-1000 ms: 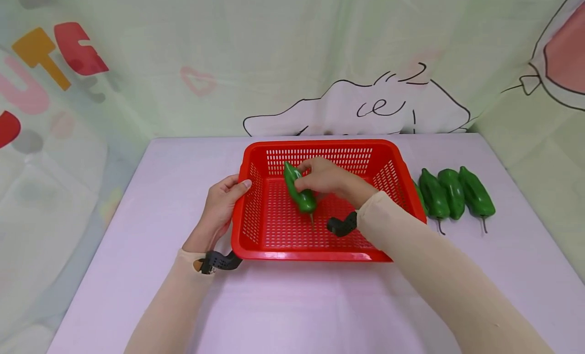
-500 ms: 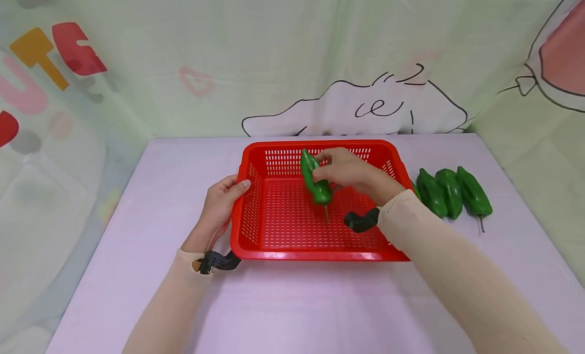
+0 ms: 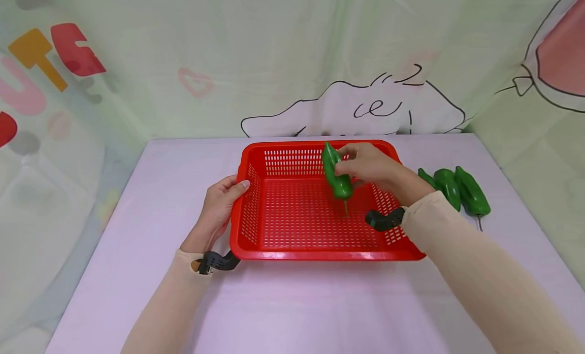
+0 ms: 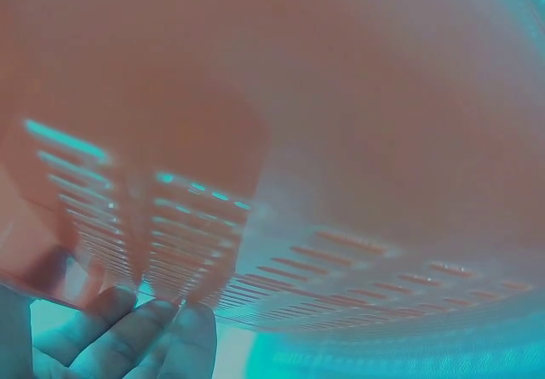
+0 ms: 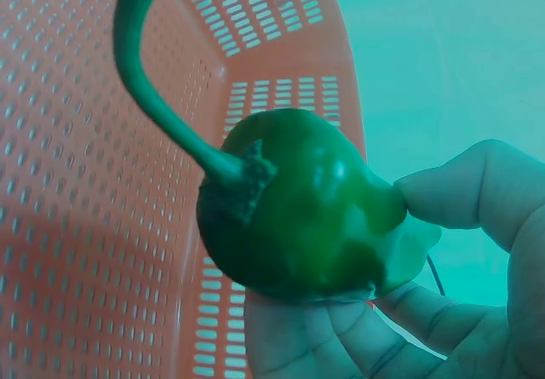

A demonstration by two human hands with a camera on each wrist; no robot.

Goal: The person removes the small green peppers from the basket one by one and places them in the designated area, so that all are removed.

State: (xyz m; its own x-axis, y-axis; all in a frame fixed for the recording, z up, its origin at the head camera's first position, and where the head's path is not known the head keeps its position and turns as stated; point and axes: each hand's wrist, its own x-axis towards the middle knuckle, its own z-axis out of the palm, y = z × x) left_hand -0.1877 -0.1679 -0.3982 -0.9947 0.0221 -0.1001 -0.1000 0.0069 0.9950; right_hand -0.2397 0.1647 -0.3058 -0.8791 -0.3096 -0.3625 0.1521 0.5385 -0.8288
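A long green pepper (image 3: 337, 176) with a thin stem is pinched between the thumb and fingers of my right hand (image 3: 367, 166), over the right half of a red plastic basket (image 3: 297, 255). In the right wrist view the pepper's stem end (image 5: 289, 204) faces the camera, with the thumb on one side and fingers beneath. My left hand (image 3: 221, 204) grips the basket's left rim, thumb on top. From the left wrist view, its fingertips (image 4: 194, 336) press against the outside of the slotted basket wall (image 4: 170, 234). No other pepper shows inside the basket.
Several green peppers (image 3: 472, 191) lie on the table right of the basket, partly hidden behind my right forearm. The pale table (image 3: 292, 308) ends at a printed cloth backdrop (image 3: 283, 49) just behind the basket. Black camera mounts sit at both wrists.
My right hand has carried the pepper rightward and slightly toward the back across the basket. Its forearm now covers more of the peppers at right. The left hand stays on the rim.
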